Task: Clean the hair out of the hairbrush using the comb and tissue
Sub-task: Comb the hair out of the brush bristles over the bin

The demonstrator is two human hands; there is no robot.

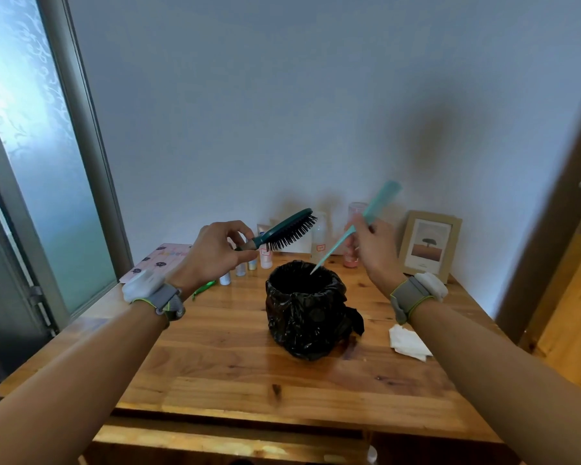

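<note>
Head view: hairbrush (287, 230) held by handle in left hand (215, 251), bristles turned down-right, above bin (304, 308). Comb (356, 226) gripped mid-shaft in right hand (371, 251), tail tip aimed down-left over bin mouth, just right of bristles. Tissue (408, 342) left on table (215, 364), nearer right arm.

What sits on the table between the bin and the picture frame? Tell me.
In the head view, only the right hand and forearm cross above that stretch; the wooden table between the black-lined bin and the picture frame looks bare.
</note>
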